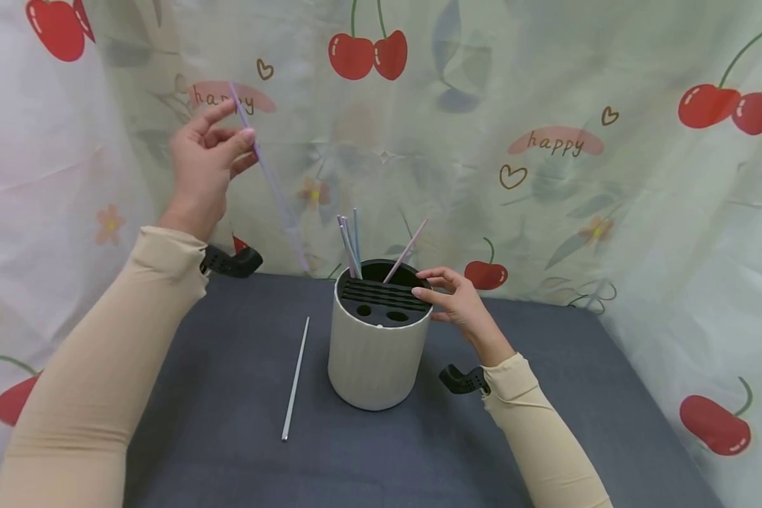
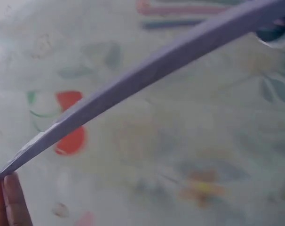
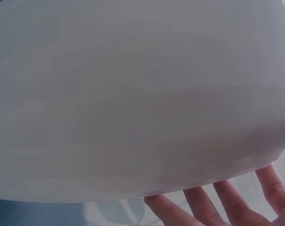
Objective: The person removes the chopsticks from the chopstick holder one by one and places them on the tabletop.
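Note:
High on the left, my left hand (image 1: 212, 159) pinches a thin purple straw-like stick (image 1: 273, 180) near its upper end. The stick slants down to the right, well above the table. In the left wrist view the same stick (image 2: 147, 73) runs large across the picture from the fingertips at lower left. My right hand (image 1: 460, 307) holds the right rim of a round white pen holder (image 1: 375, 360), which stands upright. In the right wrist view the fingertips sit along the rim below the holder's pale wall (image 3: 133, 103).
Several thin sticks (image 1: 355, 240) and a pink one (image 1: 406, 250) lean in the holder's rear compartment. Its black insert (image 1: 387, 295) has slots and holes in front. A silvery stick (image 1: 295, 381) lies left of it on the grey table (image 1: 228, 395). A printed curtain (image 1: 457, 176) surrounds the table.

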Available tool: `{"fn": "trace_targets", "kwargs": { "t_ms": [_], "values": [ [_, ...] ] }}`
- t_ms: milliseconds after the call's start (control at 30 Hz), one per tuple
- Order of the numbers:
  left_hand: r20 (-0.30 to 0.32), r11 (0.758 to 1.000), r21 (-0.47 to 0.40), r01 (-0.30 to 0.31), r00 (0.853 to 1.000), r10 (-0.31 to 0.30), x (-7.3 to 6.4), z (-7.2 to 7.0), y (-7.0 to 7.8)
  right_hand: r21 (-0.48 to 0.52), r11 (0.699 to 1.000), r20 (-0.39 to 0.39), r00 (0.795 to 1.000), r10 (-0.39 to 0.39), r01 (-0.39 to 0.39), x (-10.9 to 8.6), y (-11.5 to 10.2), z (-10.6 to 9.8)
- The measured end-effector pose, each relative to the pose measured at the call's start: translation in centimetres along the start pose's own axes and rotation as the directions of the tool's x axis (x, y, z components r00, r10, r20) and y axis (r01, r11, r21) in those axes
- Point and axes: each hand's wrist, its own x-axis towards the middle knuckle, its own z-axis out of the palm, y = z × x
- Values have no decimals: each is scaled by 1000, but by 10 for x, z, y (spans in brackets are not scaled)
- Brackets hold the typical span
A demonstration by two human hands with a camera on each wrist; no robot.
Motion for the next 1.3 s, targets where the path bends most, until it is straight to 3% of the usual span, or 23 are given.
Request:
{"fn": "trace_targets", "kwargs": {
  "t_ms": [67,133,233,333,467,567,633,700,867,1133,1300],
  "values": [
    [-24,992,87,95,995,-93,-3,-20,-19,0,1000,0,1000,3,-3,1,0,0],
    [-25,958,228,173,985,-172,-7,-41,-43,2,1000,4,1000,4,-4,1,0,0],
    [7,865,435,252,959,-283,-18,-70,-83,5,1000,7,1000,5,-5,1,0,0],
    [41,760,575,304,917,-398,-32,-97,-121,8,1000,7,1000,5,-5,0,-1,0],
    [29,628,689,361,853,-521,-49,-124,-163,9,1000,7,1000,6,-6,0,-1,0],
    [-5,554,728,404,811,-585,-60,-138,-186,9,1000,7,1000,7,-7,0,-2,1],
    [-19,529,734,426,792,-610,-65,-145,-196,9,1000,8,1000,8,-8,0,-2,1],
    [-27,520,729,445,778,-628,-69,-150,-204,9,1000,7,1000,8,-8,0,-3,1],
    [-46,486,739,466,755,-654,-76,-153,-215,9,1000,10,1000,9,-9,-1,-3,0],
    [-115,410,781,471,753,-647,-77,-149,-224,13,1000,11,1000,8,-8,-1,-2,0],
    [-126,391,792,469,752,-647,-75,-147,-225,10,1000,10,1000,4,-4,-1,-2,0]
  ]
}}
